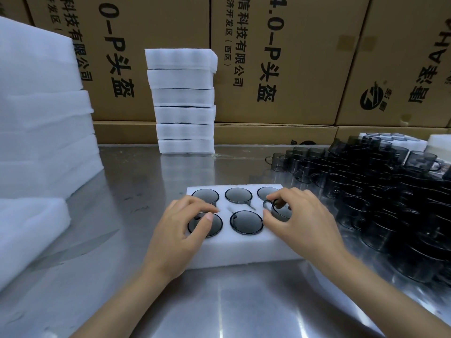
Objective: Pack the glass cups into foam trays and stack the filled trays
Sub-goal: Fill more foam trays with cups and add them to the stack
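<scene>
Smoked glass fills five of the six wells in the foam tray on the steel table, and the sixth cup sits proud of the near right well, tilted, its handle pointing left, not yet seated. The right hand grips it, fingers curled over the rim and thumb against the near wall. The left hand rests on the near left cup, fingers bent over its rim and thumb pressing the glass; whether it pinches or only steadies I cannot tell. The main risk is the handle — if it misses the slot cut in the foam, pushing down could wedge the cup crooked or tear the well. Pressing hard on a tilted cup could also chip its rim or tip the tray's right edge. Loose cups crowd just beside the tray on the right, so a careless elbow or wrist could knock them together. Beyond, the stack of filled trays already leans slightly — another tray set off-centre might topple it.
</scene>
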Tool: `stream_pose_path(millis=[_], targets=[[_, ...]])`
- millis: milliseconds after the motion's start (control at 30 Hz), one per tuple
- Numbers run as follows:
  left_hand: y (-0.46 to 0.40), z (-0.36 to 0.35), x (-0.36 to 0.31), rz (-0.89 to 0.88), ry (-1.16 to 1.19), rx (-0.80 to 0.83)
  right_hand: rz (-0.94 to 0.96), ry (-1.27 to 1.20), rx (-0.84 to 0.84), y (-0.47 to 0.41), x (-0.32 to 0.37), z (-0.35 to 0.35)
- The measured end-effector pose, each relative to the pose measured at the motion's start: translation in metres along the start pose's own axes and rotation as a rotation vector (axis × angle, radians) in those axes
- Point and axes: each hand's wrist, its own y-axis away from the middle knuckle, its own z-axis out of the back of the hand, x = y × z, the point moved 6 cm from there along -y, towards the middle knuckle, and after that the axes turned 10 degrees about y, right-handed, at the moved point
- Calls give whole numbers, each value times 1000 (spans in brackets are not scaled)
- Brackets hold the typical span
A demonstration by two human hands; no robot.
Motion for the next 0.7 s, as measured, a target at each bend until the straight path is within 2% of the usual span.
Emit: stream_pose_path(millis=[200, 367, 533, 700], targets=[[0, 1, -4, -28, -51, 5, 33, -32, 66, -1, -1, -1], [1, -7, -43, -297, -265, -8, 75, -292, -16, 1, -17, 13], [14, -63, -73, -428, -469, 213, 193, -326, 14, 16, -25, 11], [21, -85, -66, -394, -625, 364, 229, -255, 94, 29, -20, 1]])
